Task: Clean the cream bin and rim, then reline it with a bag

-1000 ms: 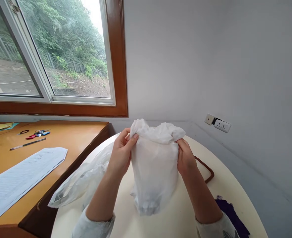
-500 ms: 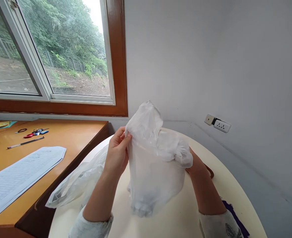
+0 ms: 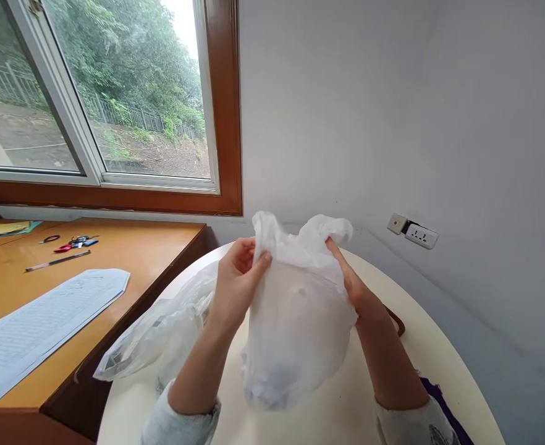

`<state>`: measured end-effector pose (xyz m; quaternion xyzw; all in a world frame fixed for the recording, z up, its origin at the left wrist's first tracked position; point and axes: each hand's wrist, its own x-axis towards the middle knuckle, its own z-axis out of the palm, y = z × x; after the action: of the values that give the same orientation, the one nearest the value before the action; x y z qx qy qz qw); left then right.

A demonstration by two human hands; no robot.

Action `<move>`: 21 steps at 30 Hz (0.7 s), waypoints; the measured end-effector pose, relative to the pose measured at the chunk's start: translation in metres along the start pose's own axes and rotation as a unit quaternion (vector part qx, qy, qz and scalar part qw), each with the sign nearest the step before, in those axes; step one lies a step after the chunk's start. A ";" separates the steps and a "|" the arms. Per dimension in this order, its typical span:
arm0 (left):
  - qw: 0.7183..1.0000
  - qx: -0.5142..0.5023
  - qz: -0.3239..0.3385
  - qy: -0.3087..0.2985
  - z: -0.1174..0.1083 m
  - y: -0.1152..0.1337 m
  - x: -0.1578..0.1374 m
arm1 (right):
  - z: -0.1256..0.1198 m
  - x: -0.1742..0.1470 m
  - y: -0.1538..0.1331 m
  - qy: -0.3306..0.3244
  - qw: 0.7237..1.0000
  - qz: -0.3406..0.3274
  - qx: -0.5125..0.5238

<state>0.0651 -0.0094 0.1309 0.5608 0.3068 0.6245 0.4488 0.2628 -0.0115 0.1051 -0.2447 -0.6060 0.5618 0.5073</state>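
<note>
A white, cloudy plastic bag [image 3: 300, 321] hangs upright over the round table, its top bunched and its lower end close to the tabletop. My left hand [image 3: 240, 278] pinches the bag's upper left edge between thumb and fingers. At the upper right edge, my right hand [image 3: 353, 278] is against the bag with a finger pointing up beneath a fold of it; its other fingers are hidden behind the plastic. Something pale shows faintly at the bottom of the bag, too blurred by the plastic to name.
Another clear plastic bag [image 3: 161, 330] lies crumpled on the round table [image 3: 421, 315] at left. A brown curved item [image 3: 397, 321] and purple cloth [image 3: 443, 408] are at right. Papers [image 3: 54, 315], a pen [image 3: 57, 261] and scissors [image 3: 75, 243] lie on the wooden desk [image 3: 152, 241].
My right hand has moved up along the bag, and its finger now shows at the top edge. The bag's top has lowered on the left and risen on the right. The view has shifted slightly.
</note>
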 end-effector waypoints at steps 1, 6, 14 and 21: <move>0.999 0.033 0.017 -0.011 0.002 -0.001 -0.002 | 0.004 -0.001 -0.003 -0.022 1.000 0.013 0.005; 0.968 0.184 0.102 -0.134 0.014 -0.001 -0.012 | 0.021 -0.001 -0.012 -0.038 0.998 0.040 0.015; 0.966 0.176 0.128 -0.142 0.013 0.005 -0.017 | 0.019 0.009 -0.034 0.034 0.968 0.046 -0.245; 0.984 0.156 0.084 -0.002 -0.012 0.017 -0.007 | 0.019 0.058 -0.095 0.174 0.943 -0.108 -0.263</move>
<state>0.0493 -0.0208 0.1405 0.6492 0.3514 0.6034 0.3018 0.2511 0.0067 0.2157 -0.3961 -0.6573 0.2730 0.5801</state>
